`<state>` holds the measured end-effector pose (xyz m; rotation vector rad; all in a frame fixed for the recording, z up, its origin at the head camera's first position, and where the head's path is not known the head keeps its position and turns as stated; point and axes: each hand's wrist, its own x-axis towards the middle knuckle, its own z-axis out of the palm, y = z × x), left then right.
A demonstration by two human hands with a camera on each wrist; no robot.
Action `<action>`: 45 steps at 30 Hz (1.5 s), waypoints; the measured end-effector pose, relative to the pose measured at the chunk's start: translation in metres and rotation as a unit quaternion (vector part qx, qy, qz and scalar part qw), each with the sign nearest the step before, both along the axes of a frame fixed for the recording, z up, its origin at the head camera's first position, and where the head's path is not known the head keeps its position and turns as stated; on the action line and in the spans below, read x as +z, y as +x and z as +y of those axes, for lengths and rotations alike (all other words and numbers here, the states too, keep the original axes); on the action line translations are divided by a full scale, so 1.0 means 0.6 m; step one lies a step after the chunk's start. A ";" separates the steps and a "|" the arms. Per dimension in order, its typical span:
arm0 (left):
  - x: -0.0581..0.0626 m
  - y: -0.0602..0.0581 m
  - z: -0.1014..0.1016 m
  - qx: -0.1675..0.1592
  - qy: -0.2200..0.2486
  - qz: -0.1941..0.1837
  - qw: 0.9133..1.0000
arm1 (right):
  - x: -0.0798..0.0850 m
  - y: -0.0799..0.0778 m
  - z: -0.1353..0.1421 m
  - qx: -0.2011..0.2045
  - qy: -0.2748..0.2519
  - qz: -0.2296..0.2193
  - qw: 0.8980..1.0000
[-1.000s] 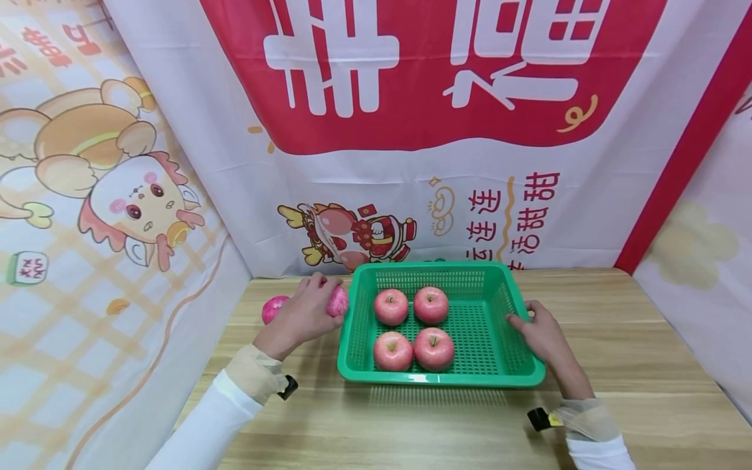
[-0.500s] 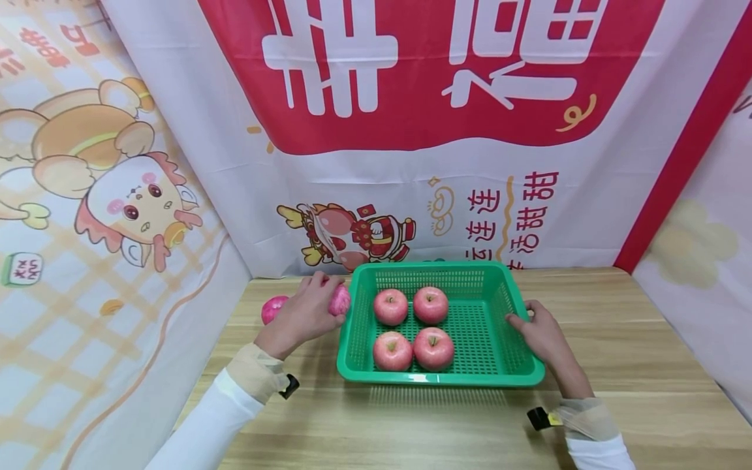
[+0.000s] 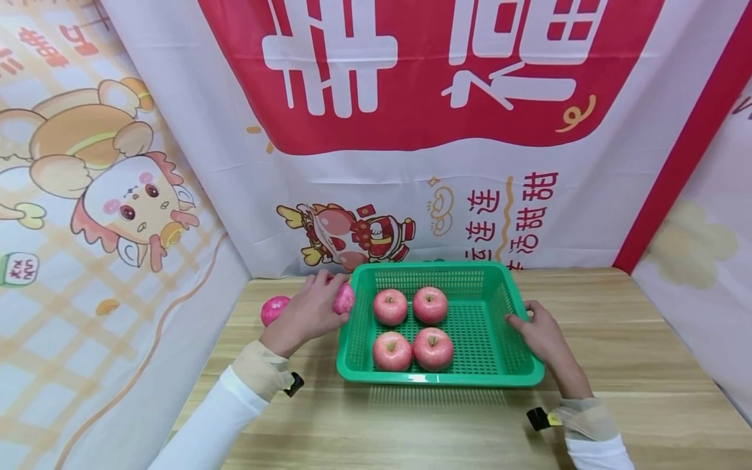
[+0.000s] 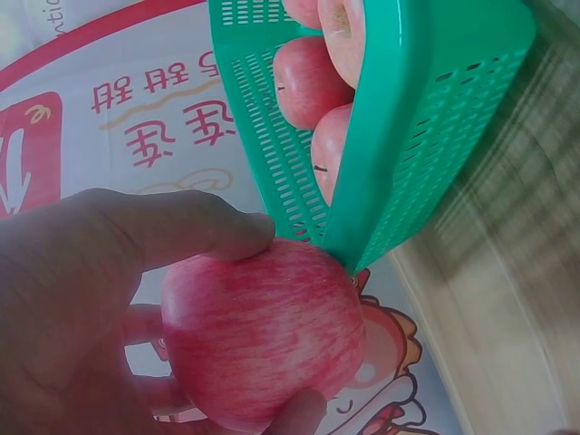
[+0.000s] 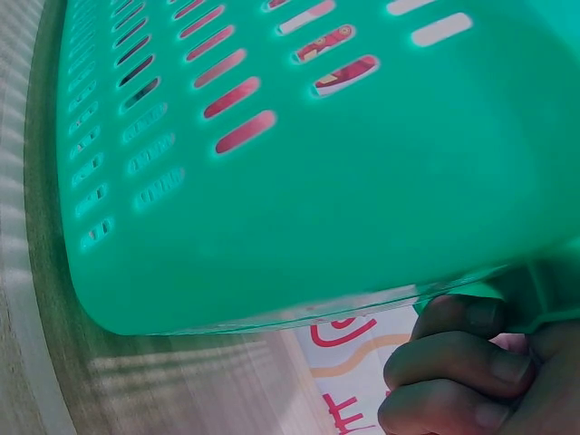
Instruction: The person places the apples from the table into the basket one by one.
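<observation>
My left hand grips a pink-red apple with thumb and fingers spread around it, right at the left rim of the green plastic basket. In the head view the hand covers much of that apple. On the basket's right side, my right hand holds the rim, its fingers curled under the edge in the right wrist view. Several apples sit in two rows in the basket's left half, with bare mesh to their right. Another apple lies on the table, left of my left hand and partly hidden by it.
The wood-grain table ends at the back against a hanging white and red printed cloth. A cartoon-printed cloth borders the left side. Black wrist cameras are strapped at both wrists.
My left hand and its apple have shifted slightly to the right, closer against the basket rim. The right hand and the basket stay where they were.
</observation>
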<state>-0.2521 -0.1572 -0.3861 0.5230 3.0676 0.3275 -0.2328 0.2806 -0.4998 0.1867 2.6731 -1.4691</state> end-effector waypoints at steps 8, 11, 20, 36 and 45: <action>0.001 -0.003 0.006 -0.001 -0.001 -0.001 1.000 | -0.002 0.001 0.001 -0.001 -0.002 0.003 1.000; 0.001 -0.004 0.008 -0.005 -0.004 0.001 1.000 | -0.002 0.001 0.001 0.000 -0.004 0.003 1.000; 0.004 -0.004 0.012 -0.013 -0.002 0.005 1.000 | 0.001 0.001 -0.002 0.000 -0.004 0.000 1.000; 0.004 -0.014 0.028 -0.022 -0.012 0.011 1.000 | 0.002 0.002 -0.003 0.000 -0.005 0.002 1.000; 0.007 -0.016 0.037 -0.032 -0.004 0.009 0.999 | 0.003 0.004 -0.002 0.002 -0.003 0.004 1.000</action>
